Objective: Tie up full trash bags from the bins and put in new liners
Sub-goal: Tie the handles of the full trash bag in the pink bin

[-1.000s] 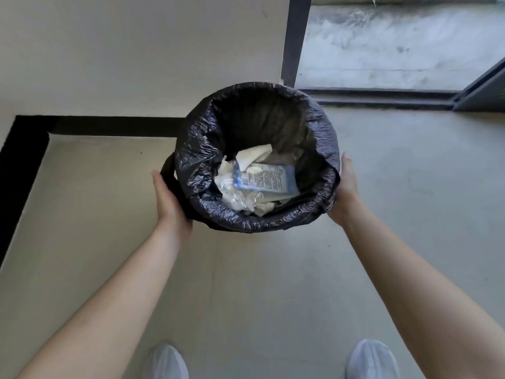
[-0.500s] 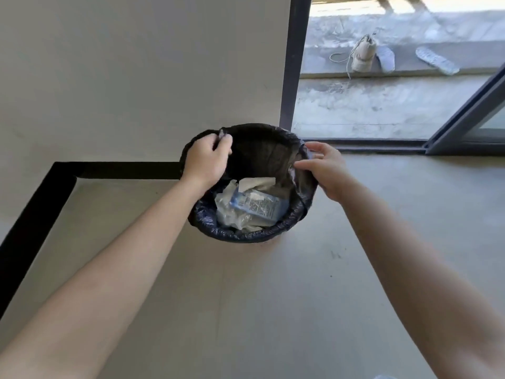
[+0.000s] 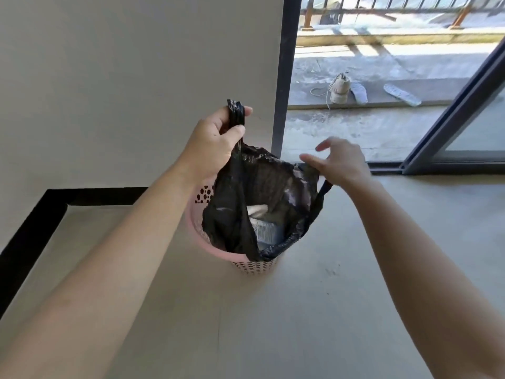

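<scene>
Both hands (image 3: pixel 211 140) (image 3: pixel 340 160) lift black bag (image 3: pixel 273 184) (inner label (image 3: pixel 266 232) print unreadable).

Pink bin (image 3: pixel 254 265) mostly hidden behind the black bag (image 3: pixel 276 187), only rim and perforated base showing; printed packet (image 3: pixel 266 233) inside, text too small to read; right hand (image 3: pixel 341 160) motion-blurred, grip on bag edge unclear; both forearms cut off by the lower edge

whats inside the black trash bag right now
Through the open mouth of the black trash bag you can see crumpled white paper and a printed packet. Anything lower down is hidden by the bag's folds.
</scene>
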Available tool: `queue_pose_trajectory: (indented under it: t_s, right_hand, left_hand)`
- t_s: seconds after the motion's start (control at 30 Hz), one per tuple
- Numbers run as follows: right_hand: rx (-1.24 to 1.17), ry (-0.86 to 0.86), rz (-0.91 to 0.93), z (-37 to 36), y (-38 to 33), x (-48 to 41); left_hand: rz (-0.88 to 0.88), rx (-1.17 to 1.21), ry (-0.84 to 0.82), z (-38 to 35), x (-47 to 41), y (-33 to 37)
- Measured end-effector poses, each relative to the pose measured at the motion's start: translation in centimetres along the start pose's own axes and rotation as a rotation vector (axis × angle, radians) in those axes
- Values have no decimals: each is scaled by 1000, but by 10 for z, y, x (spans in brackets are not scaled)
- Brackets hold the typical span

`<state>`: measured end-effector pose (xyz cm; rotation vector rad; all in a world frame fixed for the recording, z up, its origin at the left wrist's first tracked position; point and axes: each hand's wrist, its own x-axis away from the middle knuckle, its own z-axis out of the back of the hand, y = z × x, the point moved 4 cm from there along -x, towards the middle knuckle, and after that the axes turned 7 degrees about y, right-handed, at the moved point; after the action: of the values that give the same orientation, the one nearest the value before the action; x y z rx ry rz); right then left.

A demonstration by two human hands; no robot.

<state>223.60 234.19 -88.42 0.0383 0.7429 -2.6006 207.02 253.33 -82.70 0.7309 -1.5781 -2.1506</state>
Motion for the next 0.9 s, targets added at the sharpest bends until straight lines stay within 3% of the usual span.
queue_pose_trajectory:
  t_s: [0.07,0.13,0.2,0.27,0.33,0.4,0.5,0.6,0.73,0.83,0.9]
  right_hand:
    - [-393,60,-34,15,-16,0]
    - [-711,48,-80,23,-29,2]
    - [-816,83,-71,28,-35,4]
    - [-712,197,-7,36,-38,5]
    - [-634,330,55,47,-41,7]
    - [-643,424,109,61,-47,7]
    - [-627,480,169,73,-50,4]
    - [-591,367,90,50,-34,3]
    - [-581,41,-151,-5,9,9]
    - [-736,-184,-118,-42,26,22]
    - [-687,-208,-3,-59,31,31]
  left_hand:
    - [13,-9,72,12,-5,2]
    - [123,164,150,24,-11,2]
    - [333,485,237,31,-17,-3]
    - [478,684,317,33,-18,-8]
    - [424,686,410,36,-18,-11]
    - [255,655,495,40,-18,-9]
    - [57,588,539,42,-19,0]
    - [79,436,543,38,-19,-11]
    - [253,226,515,41,-14,-43]
    - [227,146,588,49,-12,-57]
    - [153,100,652,52,-10,-61]
